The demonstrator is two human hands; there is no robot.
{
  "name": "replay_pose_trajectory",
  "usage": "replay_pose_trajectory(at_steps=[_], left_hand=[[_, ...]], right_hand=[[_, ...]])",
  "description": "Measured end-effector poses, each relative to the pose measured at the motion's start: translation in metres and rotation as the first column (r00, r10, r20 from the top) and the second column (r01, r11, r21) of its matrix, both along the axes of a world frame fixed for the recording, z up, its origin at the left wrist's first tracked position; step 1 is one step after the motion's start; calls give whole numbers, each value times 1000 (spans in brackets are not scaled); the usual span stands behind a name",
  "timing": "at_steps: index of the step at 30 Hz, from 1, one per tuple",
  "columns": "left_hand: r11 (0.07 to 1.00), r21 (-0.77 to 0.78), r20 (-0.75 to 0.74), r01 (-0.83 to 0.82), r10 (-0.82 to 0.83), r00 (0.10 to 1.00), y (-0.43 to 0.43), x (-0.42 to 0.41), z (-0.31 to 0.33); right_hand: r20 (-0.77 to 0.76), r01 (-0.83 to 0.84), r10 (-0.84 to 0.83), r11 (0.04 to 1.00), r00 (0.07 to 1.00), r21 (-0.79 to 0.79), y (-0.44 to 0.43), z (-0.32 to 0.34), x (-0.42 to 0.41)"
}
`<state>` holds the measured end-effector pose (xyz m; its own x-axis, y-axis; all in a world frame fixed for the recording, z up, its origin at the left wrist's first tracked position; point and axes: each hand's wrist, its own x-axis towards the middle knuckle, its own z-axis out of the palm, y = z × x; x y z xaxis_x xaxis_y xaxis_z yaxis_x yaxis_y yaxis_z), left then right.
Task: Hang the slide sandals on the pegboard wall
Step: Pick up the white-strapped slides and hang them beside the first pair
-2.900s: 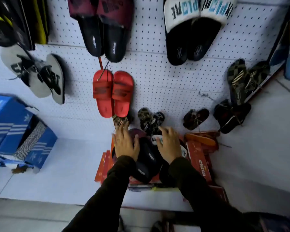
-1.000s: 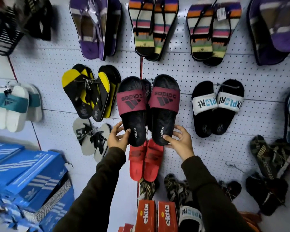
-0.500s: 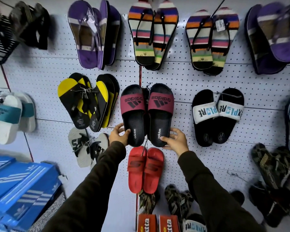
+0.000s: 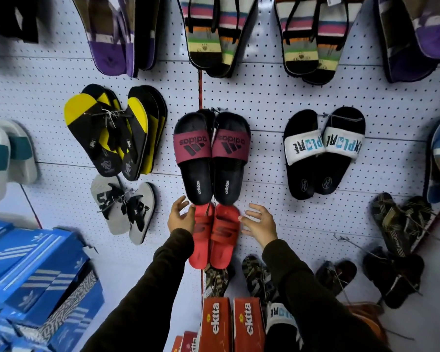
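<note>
A pair of black slide sandals with maroon straps point(image 4: 211, 158) hangs toe-up on the white pegboard wall point(image 4: 264, 97), at its centre. Both my hands sit just below the pair's heels and hold nothing. My left hand point(image 4: 180, 217) has its fingers spread, with the fingertips close under the left sandal's heel. My right hand point(image 4: 260, 222) is open too, a little lower and to the right, in front of the board beside a red pair point(image 4: 215, 236).
Many other pairs hang around: yellow-black flip-flops point(image 4: 114, 133) to the left, black-white slides point(image 4: 320, 151) to the right, striped ones above. Blue shoe boxes point(image 4: 36, 275) stack at lower left. Red boxes point(image 4: 229, 323) stand below my arms.
Earlier my hands lifted the maroon-strapped pair from the boxes and held it by the heels against the board. Now both hands have let go and dropped slightly; the pair hangs alone.
</note>
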<state>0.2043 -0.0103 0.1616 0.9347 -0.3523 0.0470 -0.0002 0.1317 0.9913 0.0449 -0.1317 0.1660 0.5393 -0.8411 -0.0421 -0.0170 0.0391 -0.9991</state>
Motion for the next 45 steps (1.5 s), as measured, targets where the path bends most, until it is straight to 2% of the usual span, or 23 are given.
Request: replay_pose_trajectory(at_steps=[4, 9, 15, 19, 21, 25, 28, 31, 36, 39, 45], left_hand=[[996, 87, -25, 24, -22, 999, -2, -42, -46], [951, 242, -54, 193, -186, 981, -11, -101, -111], [773, 481, -171, 413, -380, 909, -15, -163, -192], [612, 551, -355, 567, -443, 823, -18, -198, -237], [538, 562, -439, 628, -450, 778, -23, -215, -252], [466, 549, -542, 693, -433, 721, -37, -239, -268], [498, 562, -571, 661, -344, 745, -44, -242, -276], [491, 567, -592, 661, -315, 742, -43, -239, -283], [547, 491, -662, 678, -272, 699, -28, -238, -279], [603, 447, -667, 660, -268, 696, -16, -241, -271], [718, 363, -607, 594, -301, 735, -7, -236, -233]], right_hand=[[-149, 53, -58, 998, 987, -36, -4, -42, -36], [-323, 111, -99, 994, 941, 18, -8, -105, -95], [-571, 302, -215, 951, 793, 62, -6, -183, -185], [-731, 249, 17, 935, 682, 253, 5, -231, -233], [-745, 224, 147, 900, 651, 374, 11, -252, -248], [-706, 208, 207, 867, 677, 453, 18, -277, -257], [-640, 289, 145, 802, 755, 522, 19, -284, -258], [-567, 328, 69, 757, 821, 565, 17, -288, -266], [-491, 368, -11, 677, 871, 638, 15, -280, -284], [-462, 378, -62, 675, 885, 634, 19, -270, -287], [-374, 337, -134, 762, 918, 554, 19, -228, -279]])
